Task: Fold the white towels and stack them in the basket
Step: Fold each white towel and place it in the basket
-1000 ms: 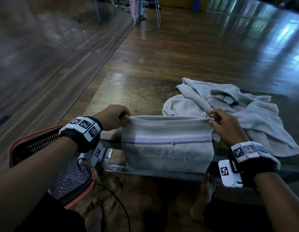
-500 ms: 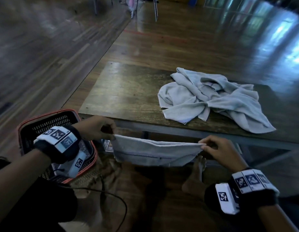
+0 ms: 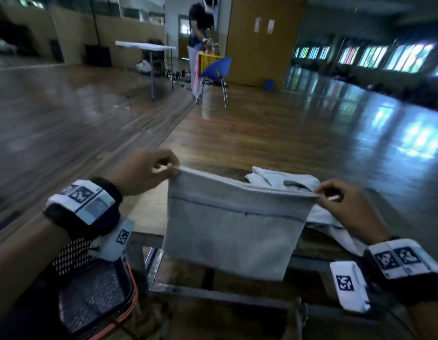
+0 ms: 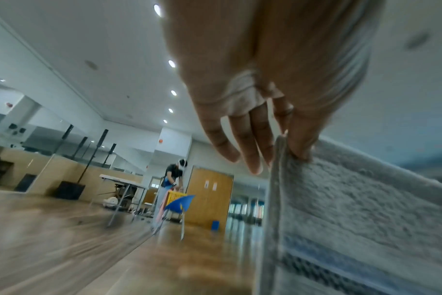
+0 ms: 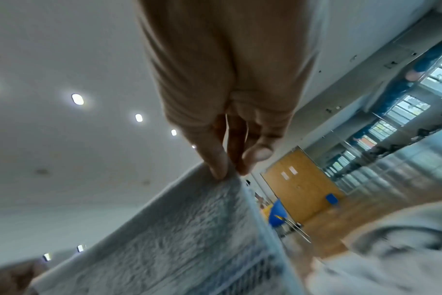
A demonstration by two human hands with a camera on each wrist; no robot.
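Now we have raised the folded white terry towel (image 3: 234,231) again, hands (image 3: 145,171) (image 3: 348,204) pinching its top corners; basket (image 3: 95,290) at 7 o'clock awaits.

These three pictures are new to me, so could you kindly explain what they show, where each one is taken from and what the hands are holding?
No machine here: a person works with bare hands and wears three cameras. The head view looks forward and down. In it the left hand and right hand each pinch a top corner of a folded white towel, which hangs in the air between them, in front of the wooden table. The patterned bands on the wrists are part of the camera gear. More towels lie in a crumpled heap on the table behind it. The mesh basket sits low on the person's left. The other two pictures come from the wrist cameras, looking along each hand: they show fingers pinching the towel's edge close up. Far off, another person stands by a blue chair.
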